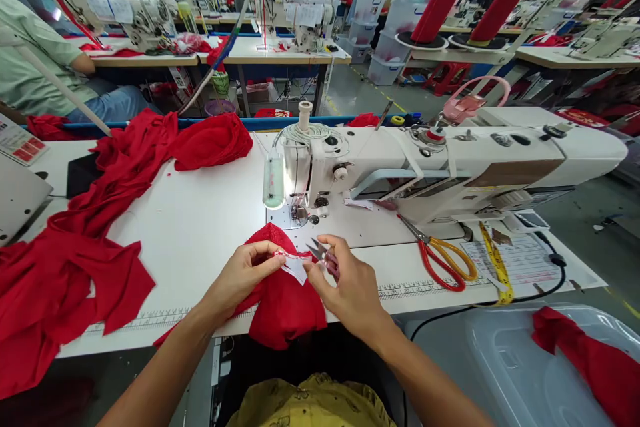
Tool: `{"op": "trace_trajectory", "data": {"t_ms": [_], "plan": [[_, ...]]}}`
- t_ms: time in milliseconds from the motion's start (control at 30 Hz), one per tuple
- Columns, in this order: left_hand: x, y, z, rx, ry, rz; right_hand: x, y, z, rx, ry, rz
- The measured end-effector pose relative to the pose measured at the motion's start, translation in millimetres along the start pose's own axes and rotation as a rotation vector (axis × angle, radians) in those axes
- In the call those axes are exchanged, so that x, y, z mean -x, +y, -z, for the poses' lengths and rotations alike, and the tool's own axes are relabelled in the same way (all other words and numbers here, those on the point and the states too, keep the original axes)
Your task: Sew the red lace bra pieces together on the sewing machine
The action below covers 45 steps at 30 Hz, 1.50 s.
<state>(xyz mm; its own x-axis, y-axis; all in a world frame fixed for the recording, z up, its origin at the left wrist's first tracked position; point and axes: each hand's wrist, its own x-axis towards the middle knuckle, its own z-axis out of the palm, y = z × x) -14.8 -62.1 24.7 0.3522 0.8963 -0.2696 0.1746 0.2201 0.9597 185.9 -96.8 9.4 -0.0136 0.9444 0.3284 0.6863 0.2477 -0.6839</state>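
Note:
Between my hands, a red fabric piece (287, 310) hangs over the table's front edge, a small white label (296, 269) showing on its upper part. My left hand (250, 273) pinches the fabric's edge beside the label. Thread snips (325, 257) sit in my right hand (347, 283), their blades pointing up and left, close to the label's right end. My right thumb is near or against the label; whether it touches cannot be made out. Just beyond both hands is the needle area of a white sewing machine (380, 160).
Piled red fabric (90, 227) covers the table's left side. Orange-and-red-handled scissors (443, 257), a yellow tape measure (495, 267) and papers lie right. A clear plastic bin (505, 360) with red cloth stands at lower right. Another person (45, 60) sits at far left.

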Motion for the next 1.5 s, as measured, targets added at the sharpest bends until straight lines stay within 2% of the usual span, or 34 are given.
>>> {"op": "trace_trajectory", "data": {"t_ms": [100,200,500,733,900,967,1067,1133,1267,1333,1500], "plan": [[0,2,-2.1,0.06,-0.023,0.01,13,-7,-5,0.251,0.022,0.252],[1,4,-4.3,0.103,-0.024,0.038,17,-7,-14,0.38,0.053,0.342],[0,-2,-3.2,0.16,0.007,0.067,15,2,-22,0.379,0.133,0.323],[0,-3,-2.6,0.113,0.002,0.047,15,4,-27,0.332,0.132,0.312],[1,-3,-2.2,0.097,0.02,0.054,14,6,-27,0.251,0.16,0.305],[1,-2,-2.4,0.099,0.018,0.056,14,6,-23,0.192,0.158,0.25],[2,-1,-2.9,0.107,0.001,0.05,9,5,-14,0.031,0.058,0.061],[2,0,-3.2,0.091,-0.022,0.021,2,4,-8,-0.112,-0.079,-0.048],[2,3,-3.0,-0.016,0.021,-0.055,-15,6,-3,-0.334,-0.305,-0.114],[2,4,-2.3,-0.058,0.056,-0.074,-22,9,-3,-0.411,-0.361,-0.149],[2,4,0.6,-0.09,0.061,-0.062,-28,14,0,-0.527,-0.493,-0.239]]}}
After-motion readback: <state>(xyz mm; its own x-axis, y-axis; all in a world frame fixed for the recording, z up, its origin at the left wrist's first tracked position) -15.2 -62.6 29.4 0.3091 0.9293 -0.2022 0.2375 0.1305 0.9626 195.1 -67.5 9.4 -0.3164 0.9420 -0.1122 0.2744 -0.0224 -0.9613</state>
